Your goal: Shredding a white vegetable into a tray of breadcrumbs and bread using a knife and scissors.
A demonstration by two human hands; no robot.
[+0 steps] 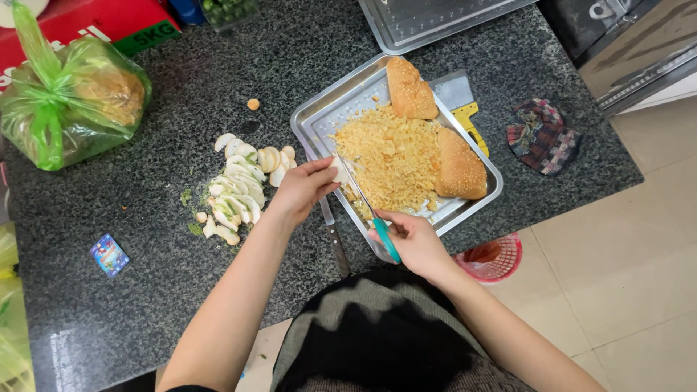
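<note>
My left hand [301,190] pinches a small pale piece of food [338,170] at the near left edge of a metal tray [319,120]. My right hand [414,243] grips a knife with a teal handle [386,239], its thin blade [356,189] reaching up to that piece. The tray holds a heap of yellow crumbled bits [388,160] and two golden bread rolls, one roll [410,88] at the far side and the other roll [459,165] on the right.
Pale sliced pieces [236,192] lie on the dark granite counter [145,218] left of the tray. A second knife [335,239] lies by the tray. A green plastic bag [69,101], a red box [109,22], a small blue packet [109,255], a plaid cloth [541,134] and a red basket [494,258] are around.
</note>
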